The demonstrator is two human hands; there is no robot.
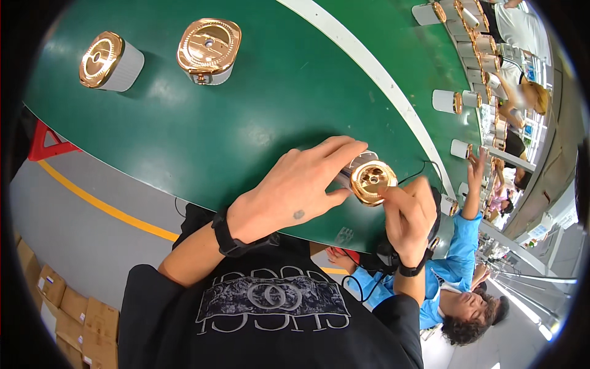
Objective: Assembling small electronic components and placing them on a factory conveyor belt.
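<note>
A small canister with a shiny gold top is tilted over the green table, its gold end facing up toward me. My left hand grips its body from the left, thumb and fingers on either side. My right hand is closed, with fingertips at the right rim of the gold top; whether they pinch a small part there is hidden. Two more canisters, a white ribbed one with a gold lid and another gold-lidded one with a front clasp, stand at the far left of the table.
A white strip divides the table from a green conveyor carrying white-and-gold canisters. Black cables and a dark device lie by my right wrist. A co-worker in blue is close at right. Cardboard boxes are stacked lower left.
</note>
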